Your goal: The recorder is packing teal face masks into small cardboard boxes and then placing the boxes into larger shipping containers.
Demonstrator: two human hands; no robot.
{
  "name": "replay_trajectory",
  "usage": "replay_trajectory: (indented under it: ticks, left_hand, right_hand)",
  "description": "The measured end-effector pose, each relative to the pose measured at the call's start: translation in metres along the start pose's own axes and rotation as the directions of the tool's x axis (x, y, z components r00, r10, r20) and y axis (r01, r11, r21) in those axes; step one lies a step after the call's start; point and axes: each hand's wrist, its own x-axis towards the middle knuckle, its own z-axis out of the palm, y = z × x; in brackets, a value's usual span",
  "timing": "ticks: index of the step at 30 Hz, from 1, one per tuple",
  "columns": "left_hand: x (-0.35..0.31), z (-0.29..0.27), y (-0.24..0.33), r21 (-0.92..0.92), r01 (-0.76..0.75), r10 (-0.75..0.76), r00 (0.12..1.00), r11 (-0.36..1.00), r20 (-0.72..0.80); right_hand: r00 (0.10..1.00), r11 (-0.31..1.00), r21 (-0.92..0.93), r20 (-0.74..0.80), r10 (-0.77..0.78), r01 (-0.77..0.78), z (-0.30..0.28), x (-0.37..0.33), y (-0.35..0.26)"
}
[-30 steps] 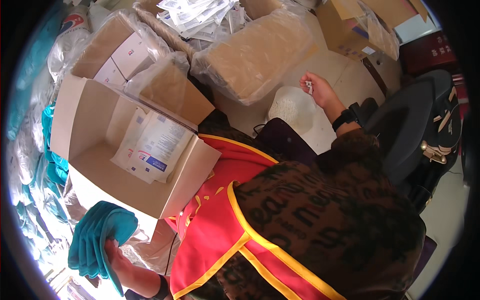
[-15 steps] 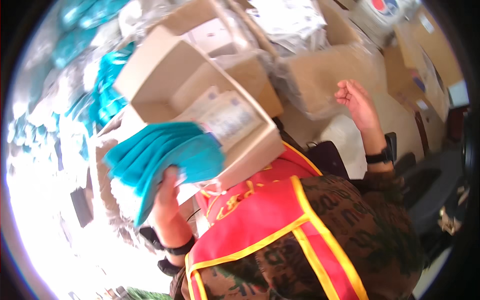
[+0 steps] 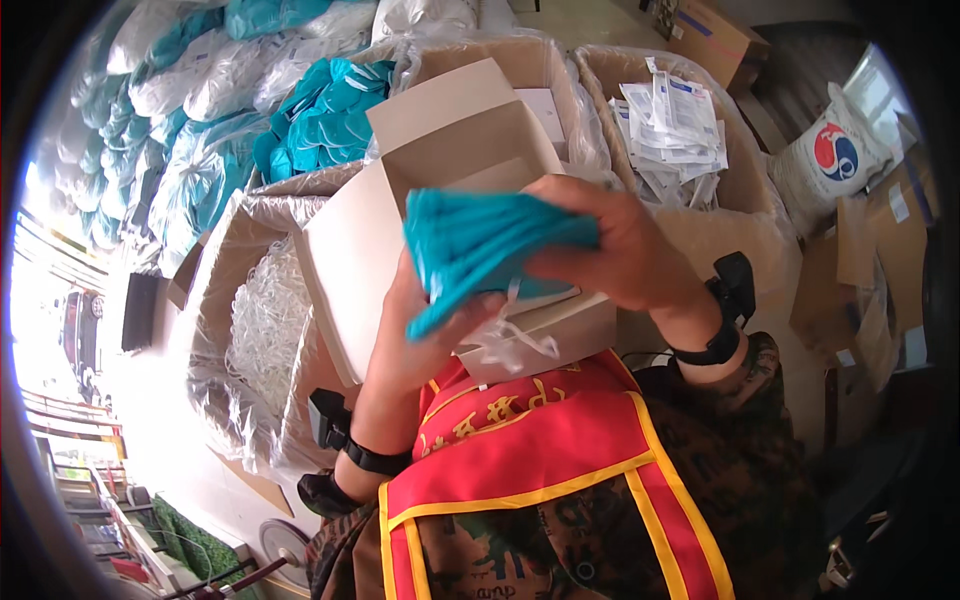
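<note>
A fanned stack of thin teal fabric pieces (image 3: 470,240) is held up in front of me, blurred by motion. My left hand (image 3: 425,315) grips its lower left side from below. My right hand (image 3: 625,240) pinches its right end, fingers in front and thumb behind or over the top. Loose white straps (image 3: 515,340) hang under the stack between my hands. Right behind it stands an open cardboard box (image 3: 570,335), its flaps up. The stack and my hands hide most of the box's inside.
Around me stand plastic-lined cartons: white stringy material (image 3: 265,320) on the left, teal pieces (image 3: 330,120) behind, flat white packets (image 3: 675,130) at the back right. Filled bags (image 3: 190,80) pile up far left. A white sack (image 3: 835,145) and cardboard boxes (image 3: 880,260) are on the right.
My right hand has come in from the far right and taken hold of the teal stack. The stack has moved right, over the box, still in my left hand. My view has shifted.
</note>
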Motion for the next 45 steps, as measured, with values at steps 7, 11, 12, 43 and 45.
replay_trajectory:
  ticks: [7, 11, 12, 43, 45]
  left_hand:
    - [0.000, -0.047, 0.006, 0.497, 0.037, -0.055, 0.998, 0.867, 0.022]
    - [-0.006, -0.032, 0.050, 0.644, -0.387, 0.429, 0.898, 0.660, 0.100]
    - [-0.008, -0.026, 0.060, 0.647, -0.473, 0.526, 0.841, 0.598, 0.129]
    - [0.010, -0.018, 0.051, 0.805, -0.470, 0.178, 0.882, 0.362, 0.436]
    - [0.001, -0.010, 0.041, 0.751, -0.470, 0.082, 0.867, 0.463, 0.491]
  right_hand:
    - [0.906, 0.896, 0.291, -0.163, 0.391, -0.335, -0.038, 0.011, -0.019]
    - [0.898, 0.875, 0.330, -0.139, 0.417, -0.355, -0.039, 0.021, -0.016]
    - [0.900, 0.865, 0.350, -0.118, 0.421, -0.358, -0.036, 0.023, -0.013]
    - [0.979, 0.956, -0.279, 0.155, 0.133, -0.085, 0.006, -0.024, -0.036]
    - [0.972, 0.959, -0.217, 0.185, -0.143, 0.183, 0.012, -0.011, -0.045]
